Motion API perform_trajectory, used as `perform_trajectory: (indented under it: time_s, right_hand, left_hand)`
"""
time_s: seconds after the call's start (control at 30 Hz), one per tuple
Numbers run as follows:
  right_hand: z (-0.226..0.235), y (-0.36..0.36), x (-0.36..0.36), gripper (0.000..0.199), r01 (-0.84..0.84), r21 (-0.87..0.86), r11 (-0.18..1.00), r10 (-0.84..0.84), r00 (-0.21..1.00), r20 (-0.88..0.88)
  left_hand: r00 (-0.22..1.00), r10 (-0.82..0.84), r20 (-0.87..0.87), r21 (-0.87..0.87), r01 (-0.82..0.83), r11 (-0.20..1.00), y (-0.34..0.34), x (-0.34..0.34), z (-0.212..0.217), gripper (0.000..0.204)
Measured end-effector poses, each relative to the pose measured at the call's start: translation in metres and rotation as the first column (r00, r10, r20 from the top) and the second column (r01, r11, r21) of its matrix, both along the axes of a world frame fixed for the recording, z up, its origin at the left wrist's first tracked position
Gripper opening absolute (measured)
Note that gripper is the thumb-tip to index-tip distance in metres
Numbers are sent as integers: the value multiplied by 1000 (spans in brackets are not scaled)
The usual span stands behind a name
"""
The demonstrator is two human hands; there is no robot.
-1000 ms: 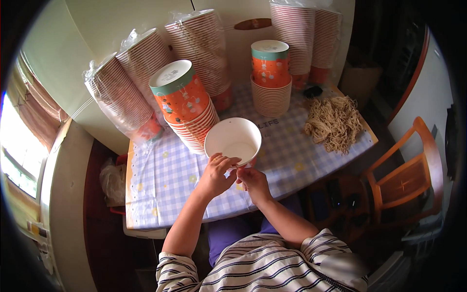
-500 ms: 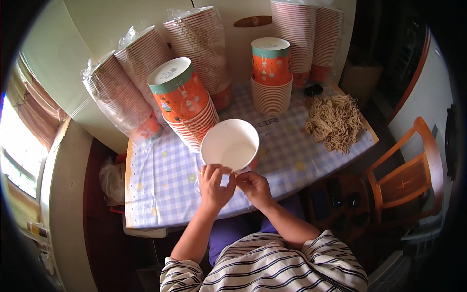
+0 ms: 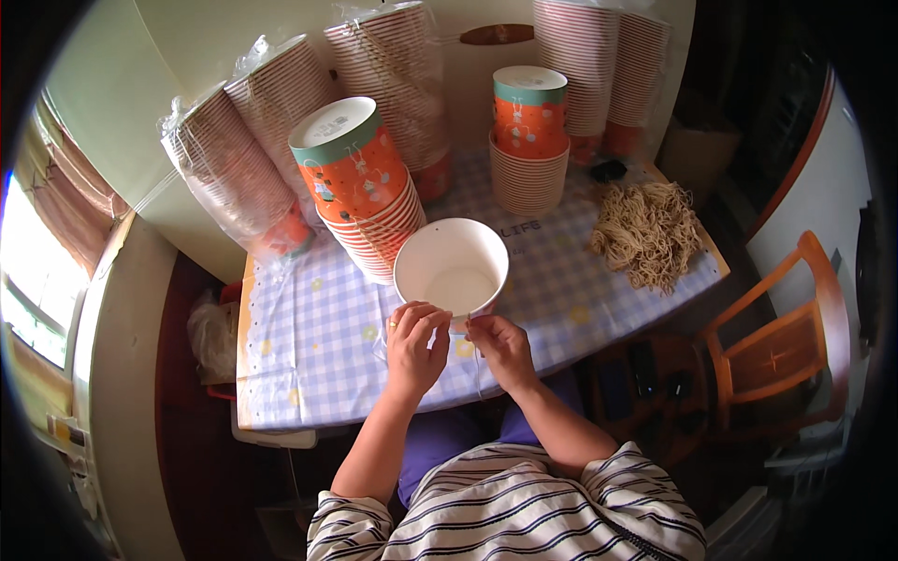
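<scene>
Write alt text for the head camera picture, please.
Two bare hands, left hand and right hand, hold the near side of an open white paper cup above a checked tablecloth. Behind stand orange cup stacks, and a heap of tan strings lies at right.

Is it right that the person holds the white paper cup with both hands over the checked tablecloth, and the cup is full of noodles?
Not quite. The white paper cup is empty: the head view shows its bare white inside. The tan noodles lie in a loose pile on the checked tablecloth, off to the right. The rest is right: the left hand and right hand are both at the cup.
</scene>
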State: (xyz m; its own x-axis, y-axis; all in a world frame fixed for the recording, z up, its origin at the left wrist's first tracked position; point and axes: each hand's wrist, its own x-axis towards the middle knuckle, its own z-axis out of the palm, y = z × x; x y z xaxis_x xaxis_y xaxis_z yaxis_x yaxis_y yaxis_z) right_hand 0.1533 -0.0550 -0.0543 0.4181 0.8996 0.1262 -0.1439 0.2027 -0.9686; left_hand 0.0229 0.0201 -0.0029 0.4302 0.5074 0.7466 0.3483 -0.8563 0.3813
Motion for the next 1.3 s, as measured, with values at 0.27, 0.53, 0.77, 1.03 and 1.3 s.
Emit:
perform_trajectory:
  time_s: [0.27, 0.53, 0.77, 1.03, 1.3]
  right_hand:
    - [3, 7, -1, 15, -39, 28, 999, 44, 972, -231]
    - [-3, 12, -6, 12, 124, 33, 992, -126, 991, 44]
    - [-5, 3, -1, 11, -49, -13, 999, 43, 959, -279]
    - [10, 4, 2, 18, -43, 0, 999, 41, 955, -292]
    - [3, 14, 5, 19, -144, 7, 990, 127, 844, -522]
  left_hand:
    - [998, -53, -32, -7, 53, 999, 2, 4, 3, 26]
    - [994, -14, -109, 20, 16, 1000, 2, 5, 7, 26]
    - [991, 83, -107, 150, -67, 986, -12, 10, 18, 24]
    - [993, 117, -19, -382, -115, 917, -31, 11, -3, 14]
    - [988, 136, -78, 87, -129, 988, -15, 13, 26, 22]
